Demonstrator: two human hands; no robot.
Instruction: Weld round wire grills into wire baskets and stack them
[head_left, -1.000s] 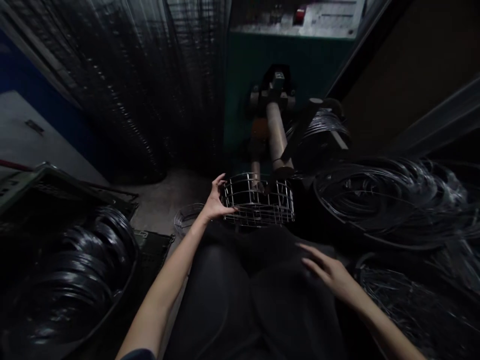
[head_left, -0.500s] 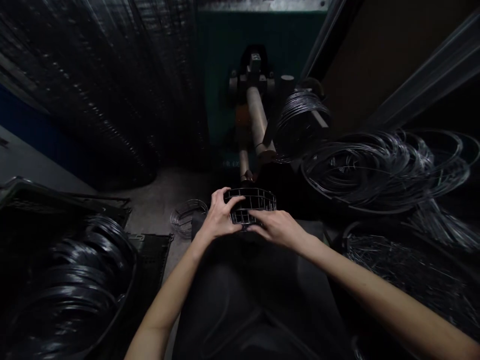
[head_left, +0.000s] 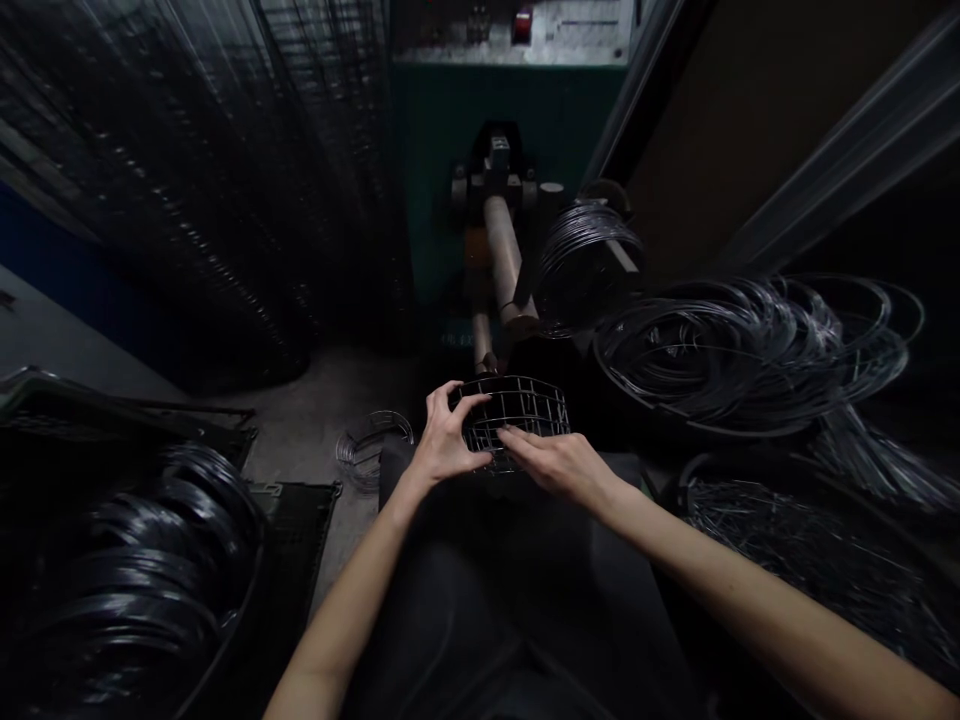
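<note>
A round wire basket [head_left: 529, 402] of dark metal mesh is held between both hands, just in front of a machine's two rods. My left hand [head_left: 444, 438] grips its left side, thumb below and fingers curled over the upper rim. At the lower front of the basket, my right hand [head_left: 553, 458] has its fingers pressed together against the wires; its fingertips partly cover what they touch. The upper rod [head_left: 504, 250] and the lower rod [head_left: 481, 340] of the machine point toward the basket, and the lower tip ends close behind it.
On the right are a tub with large wire rings [head_left: 712, 350] and a tub of short wire pieces [head_left: 787, 540]. Stacked rings [head_left: 150, 580] fill a container at left. A wire frame [head_left: 371, 450] lies on the floor. A ring bundle [head_left: 581, 240] hangs beside the machine.
The basket has turned and tilted in my hands, so more of its mesh shows on the right. My right hand has shifted slightly along it. The camera view has tipped upward a little.
</note>
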